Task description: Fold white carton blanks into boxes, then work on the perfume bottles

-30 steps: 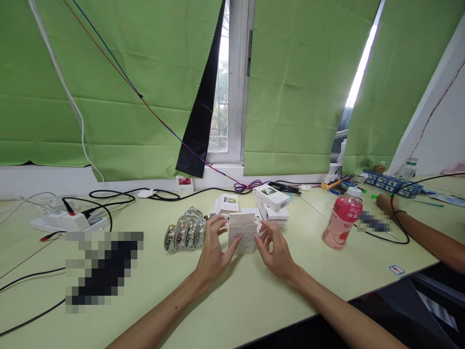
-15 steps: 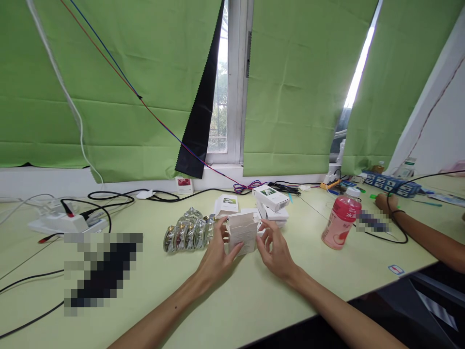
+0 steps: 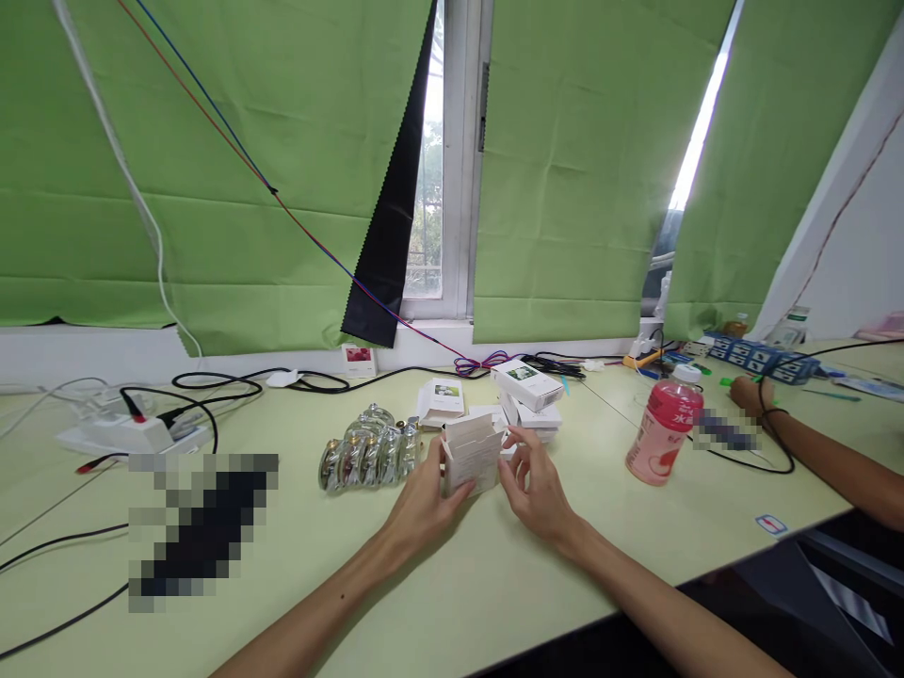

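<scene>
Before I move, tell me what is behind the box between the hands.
Behind the box, a white carton shows at left, a stack of cartons at right, and red and blue wires farther back. The box covers anything directly behind it.

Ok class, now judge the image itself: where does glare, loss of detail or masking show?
Head view: daylight overexposes parts of the window and a slit between the green blinds at right; head view: glints break up the plastic-wrapped items; head view: print on the open box is too faint to read; head view: pixelation masks a dark patch at left.
</scene>
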Action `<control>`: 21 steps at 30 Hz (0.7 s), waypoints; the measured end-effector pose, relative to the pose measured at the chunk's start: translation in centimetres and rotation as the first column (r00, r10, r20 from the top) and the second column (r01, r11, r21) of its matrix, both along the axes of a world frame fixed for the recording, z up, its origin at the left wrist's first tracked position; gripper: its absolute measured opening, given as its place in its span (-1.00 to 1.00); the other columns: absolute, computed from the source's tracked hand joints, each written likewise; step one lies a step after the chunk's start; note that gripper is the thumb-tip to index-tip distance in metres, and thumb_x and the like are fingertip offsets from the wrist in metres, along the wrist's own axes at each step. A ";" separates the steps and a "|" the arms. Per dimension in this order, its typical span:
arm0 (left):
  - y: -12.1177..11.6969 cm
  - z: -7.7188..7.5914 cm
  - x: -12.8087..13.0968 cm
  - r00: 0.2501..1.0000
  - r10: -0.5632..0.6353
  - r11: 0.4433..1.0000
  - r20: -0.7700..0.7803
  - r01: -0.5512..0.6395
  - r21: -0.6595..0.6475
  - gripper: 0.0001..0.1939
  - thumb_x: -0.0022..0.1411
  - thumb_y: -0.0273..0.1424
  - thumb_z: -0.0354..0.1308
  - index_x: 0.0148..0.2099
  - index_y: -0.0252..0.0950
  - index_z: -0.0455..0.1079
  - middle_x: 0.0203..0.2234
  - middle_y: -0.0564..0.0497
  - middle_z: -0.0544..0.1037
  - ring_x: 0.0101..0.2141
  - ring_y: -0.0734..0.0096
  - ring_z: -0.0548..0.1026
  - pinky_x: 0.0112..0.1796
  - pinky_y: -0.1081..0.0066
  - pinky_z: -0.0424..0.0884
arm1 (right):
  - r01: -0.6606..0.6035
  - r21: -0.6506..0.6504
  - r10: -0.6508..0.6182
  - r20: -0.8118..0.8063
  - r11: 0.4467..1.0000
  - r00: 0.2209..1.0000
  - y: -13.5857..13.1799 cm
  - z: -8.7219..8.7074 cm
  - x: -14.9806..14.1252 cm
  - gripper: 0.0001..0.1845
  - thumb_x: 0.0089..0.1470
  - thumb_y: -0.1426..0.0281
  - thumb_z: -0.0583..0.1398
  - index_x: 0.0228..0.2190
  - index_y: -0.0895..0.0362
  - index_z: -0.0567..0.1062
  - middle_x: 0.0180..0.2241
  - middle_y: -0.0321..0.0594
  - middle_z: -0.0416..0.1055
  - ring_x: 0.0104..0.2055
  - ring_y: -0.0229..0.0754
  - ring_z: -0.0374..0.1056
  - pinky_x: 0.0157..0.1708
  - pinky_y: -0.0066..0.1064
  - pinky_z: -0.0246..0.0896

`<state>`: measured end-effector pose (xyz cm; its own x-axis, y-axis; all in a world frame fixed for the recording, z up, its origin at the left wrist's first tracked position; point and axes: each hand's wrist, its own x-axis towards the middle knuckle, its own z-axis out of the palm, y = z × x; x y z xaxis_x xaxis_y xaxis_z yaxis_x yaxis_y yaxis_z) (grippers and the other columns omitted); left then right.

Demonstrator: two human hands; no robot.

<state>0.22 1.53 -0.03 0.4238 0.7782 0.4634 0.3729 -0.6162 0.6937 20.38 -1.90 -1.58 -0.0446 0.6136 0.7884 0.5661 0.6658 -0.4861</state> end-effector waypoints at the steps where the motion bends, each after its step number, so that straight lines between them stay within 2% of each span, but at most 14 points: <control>1: 0.0 0.0 0.0 1.000 -0.007 1.000 0.009 0.007 0.005 -0.54 0.26 -0.27 0.19 0.14 -0.20 0.16 -0.02 -0.13 0.54 -0.13 0.20 0.56 -0.20 0.22 0.51 | -0.001 -0.002 0.001 0.000 1.000 1.000 0.0 0.0 0.0 -0.51 0.26 0.47 0.08 0.17 0.02 0.11 -0.13 -0.15 0.30 -0.49 -0.33 0.28 -0.60 -0.49 0.23; 10: -0.1 0.1 0.3 0.998 0.032 0.999 0.054 -0.034 0.039 -0.60 0.24 -0.27 0.21 0.07 -0.22 0.23 -0.06 -0.12 0.55 -0.09 0.18 0.54 -0.13 0.17 0.52 | 0.008 -0.016 -0.008 -0.017 1.000 1.000 0.0 0.0 0.0 -0.51 0.26 0.46 0.08 0.17 0.03 0.10 -0.13 -0.16 0.30 -0.51 -0.35 0.26 -0.61 -0.50 0.21; 15: 0.0 0.2 0.3 0.987 0.099 0.990 0.125 -0.110 0.083 -0.64 0.22 -0.25 0.23 0.01 -0.19 0.23 -0.13 -0.08 0.57 -0.18 0.19 0.58 -0.19 0.15 0.56 | 0.035 -0.003 -0.035 -0.024 0.999 0.999 -0.1 0.2 0.0 -0.52 0.27 0.45 0.09 0.17 0.03 0.11 -0.15 -0.18 0.31 -0.54 -0.36 0.25 -0.61 -0.50 0.21; 21: -0.2 0.6 0.2 0.952 0.209 0.943 0.225 -0.257 0.210 -0.67 0.21 -0.25 0.23 -0.04 -0.18 0.25 -0.23 -0.06 0.58 -0.28 0.18 0.58 -0.28 0.16 0.55 | 0.049 0.003 -0.049 -0.033 0.999 0.998 -0.1 0.2 -0.1 -0.52 0.27 0.45 0.09 0.17 0.04 0.13 -0.16 -0.17 0.35 -0.55 -0.35 0.27 -0.63 -0.49 0.23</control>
